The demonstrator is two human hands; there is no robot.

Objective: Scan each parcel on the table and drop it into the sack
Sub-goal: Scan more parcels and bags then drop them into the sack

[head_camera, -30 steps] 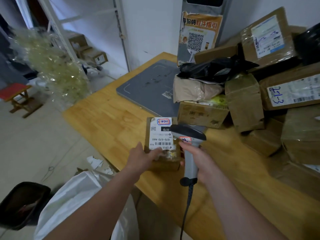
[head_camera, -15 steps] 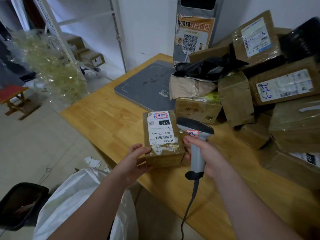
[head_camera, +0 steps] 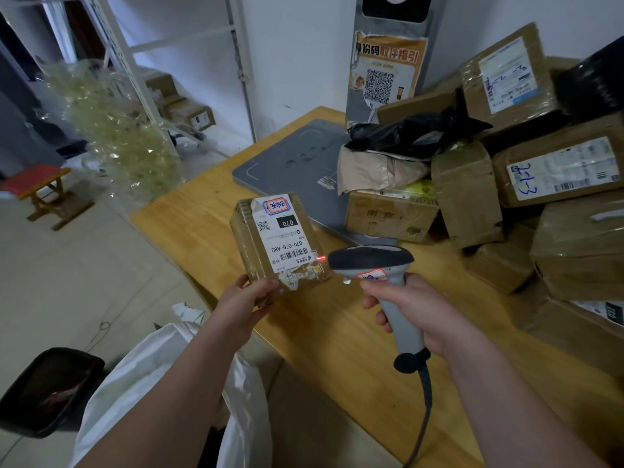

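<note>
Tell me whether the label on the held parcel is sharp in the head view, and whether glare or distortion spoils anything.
Head view: the label on the parcel in the left hand is sharp, its 070 print readable; soft even light, no hard shadows; mild tape sheen on the stacked parcels; wide-angle bending tilts the shelf posts.

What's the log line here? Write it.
step: scan | left hand: holds parcel | right hand: grips scanner, aimed at label | sack: parcel not yet in

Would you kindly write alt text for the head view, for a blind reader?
A left hand holds a taped parcel while the right hand aims a barcode scanner at its label, over a wooden table; a white sack stands below.
</note>
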